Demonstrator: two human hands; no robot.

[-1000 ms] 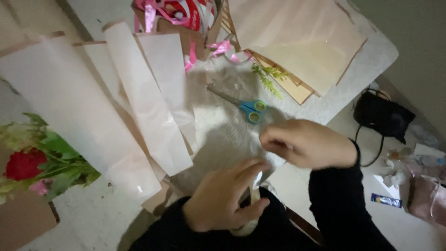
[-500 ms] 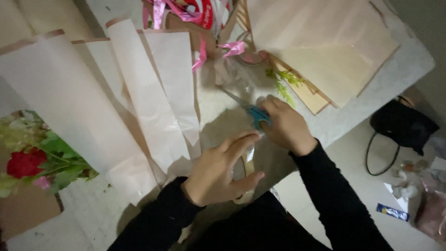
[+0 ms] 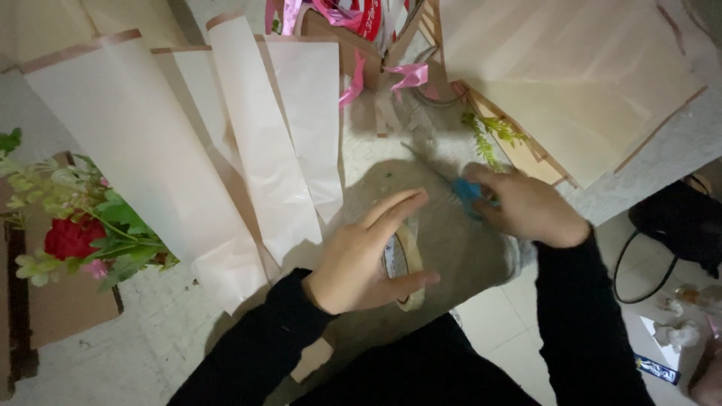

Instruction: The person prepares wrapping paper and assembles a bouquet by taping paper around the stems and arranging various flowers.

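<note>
The fingers of the left hand [image 3: 361, 259] are spread and only a little bent, and between the thumb below and the other fingers above stands a roll of tape [image 3: 402, 263], pale beige, on its edge; the thumb touches its lower rim, but whether the upper fingers press it or only hover over it I cannot tell. The right hand [image 3: 523, 207] is curled closed around the blue handles of the scissors [image 3: 462, 188], so the handles are mostly hidden inside the fingers, and the thin blades point away from the hand, up and to the left, low over the table [image 3: 368, 150]. The scissors are near the roll of tape, to its right and a little farther from the person, not touching it. Both arms wear black sleeves. Left of the hands, several long sheets of pale pink wrapping paper [image 3: 263, 150] lie overlapping on the table. Farther left is a bunch of flowers [image 3: 71, 225] with a red bloom and green leaves. At the top are pink ribbons [image 3: 353, 15], and at the top right a stack of cream paper sheets [image 3: 571, 75]. On the floor at the right lies a black bag [image 3: 677, 222].
</note>
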